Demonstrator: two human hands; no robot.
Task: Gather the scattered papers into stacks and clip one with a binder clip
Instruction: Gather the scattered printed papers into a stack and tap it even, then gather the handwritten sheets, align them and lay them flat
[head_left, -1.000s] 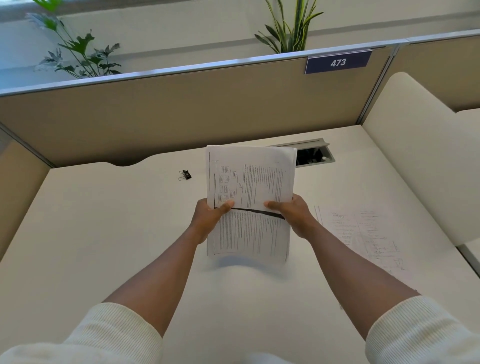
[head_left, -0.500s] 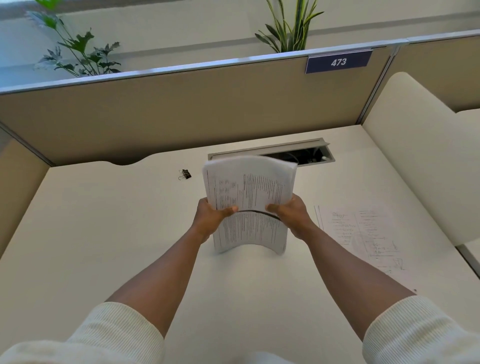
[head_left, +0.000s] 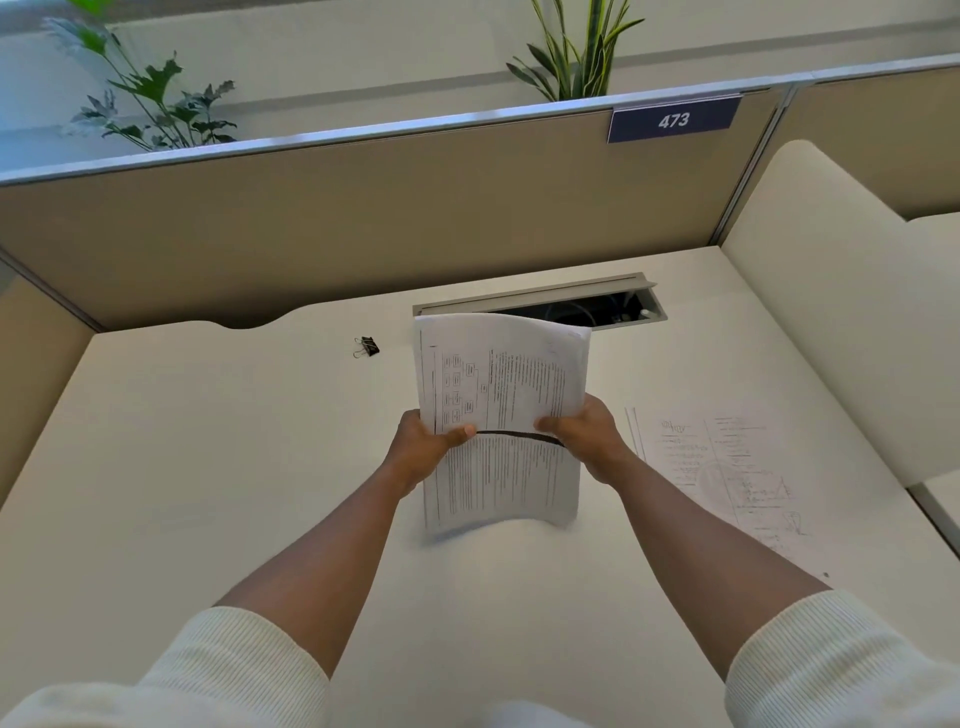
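A stack of printed papers (head_left: 501, 395) stands on end over the middle of the white desk (head_left: 208, 493), its lower edge just above or at the desk top. My left hand (head_left: 423, 447) grips its left edge and my right hand (head_left: 584, 436) grips its right edge, thumbs on the front sheet. A small black binder clip (head_left: 367, 346) lies on the desk to the upper left of the stack. Another printed sheet or thin pile (head_left: 727, 473) lies flat on the desk to the right of my right arm.
An open cable hatch (head_left: 587, 306) is sunk into the desk behind the stack. Beige partition walls (head_left: 363, 218) close the desk at the back and left. A cream padded panel (head_left: 831, 312) rises on the right. Plants stand beyond the partition.
The stack dropped and bowed against the desk half a second ago, and has now come back up and straightened. Both hands keep their grip on its sides.
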